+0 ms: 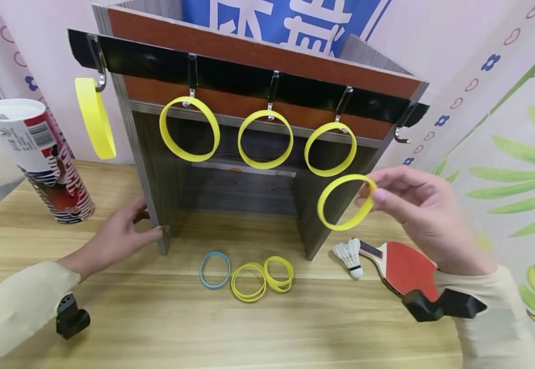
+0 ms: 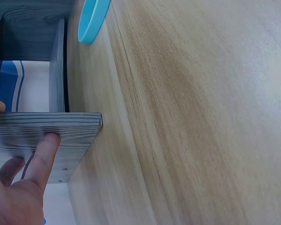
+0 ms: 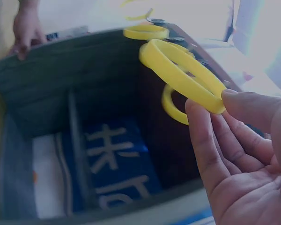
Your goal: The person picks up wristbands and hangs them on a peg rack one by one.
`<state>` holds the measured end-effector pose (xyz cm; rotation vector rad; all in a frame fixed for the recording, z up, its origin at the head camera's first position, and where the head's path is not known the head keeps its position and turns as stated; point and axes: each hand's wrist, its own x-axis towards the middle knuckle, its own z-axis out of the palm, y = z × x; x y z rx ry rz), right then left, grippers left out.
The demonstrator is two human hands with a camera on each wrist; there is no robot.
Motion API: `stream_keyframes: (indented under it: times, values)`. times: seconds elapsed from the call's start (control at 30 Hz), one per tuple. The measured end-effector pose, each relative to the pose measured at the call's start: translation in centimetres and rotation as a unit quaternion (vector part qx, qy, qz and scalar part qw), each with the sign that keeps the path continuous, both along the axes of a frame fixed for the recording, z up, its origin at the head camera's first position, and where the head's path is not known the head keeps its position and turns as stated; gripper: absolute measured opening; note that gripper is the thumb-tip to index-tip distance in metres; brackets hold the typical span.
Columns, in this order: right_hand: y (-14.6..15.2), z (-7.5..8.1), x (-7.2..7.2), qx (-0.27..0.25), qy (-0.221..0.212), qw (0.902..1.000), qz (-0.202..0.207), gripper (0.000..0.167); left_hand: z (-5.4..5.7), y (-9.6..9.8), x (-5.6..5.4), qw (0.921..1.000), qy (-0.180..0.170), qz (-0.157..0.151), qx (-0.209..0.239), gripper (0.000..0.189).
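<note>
Pinching a yellow band (image 3: 180,84) by its rim, the right hand (image 1: 415,205) has its grip nipped closed just off the front right of the wooden stand (image 1: 258,195). In front of the stand, some more yellow bands (image 1: 264,279) and a blue band (image 1: 201,270) lie on the tabletop (image 1: 341,328). The left hand (image 1: 119,238) has its grip closed round the stand's left panel, and four hanging bands (image 1: 95,119), also yellow, dangle from the stand's front hooks (image 1: 274,92).

The right hand (image 1: 421,212) is raised in a thumb-and-finger pinch, while the left hand (image 1: 119,237) reaches forward lower down.
</note>
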<state>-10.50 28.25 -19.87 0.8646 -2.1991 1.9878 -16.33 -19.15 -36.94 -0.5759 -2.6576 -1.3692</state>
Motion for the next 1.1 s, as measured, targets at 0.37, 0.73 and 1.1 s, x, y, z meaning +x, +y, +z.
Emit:
stream_keyframes:
  times: [0.37, 0.73, 1.1]
  values:
    - [3.2, 3.3, -0.6, -0.139, 0.016, 0.9901, 0.006, 0.03, 0.0, 0.0, 0.0, 1.0, -0.009, -0.003, 0.001, 0.075]
    - [3.8, 3.3, -2.5, -0.169, 0.014, 0.9854, 0.004, 0.029, 0.2, 0.0, 0.3, 0.9999, -0.007, -0.005, 0.01, 0.074]
    - [4.6, 2.0, -3.2, -0.112, -0.017, 0.9934, 0.018, 0.032, 0.2, -0.1, 0.2, 0.9998, -0.016, -0.008, 0.011, 0.075]
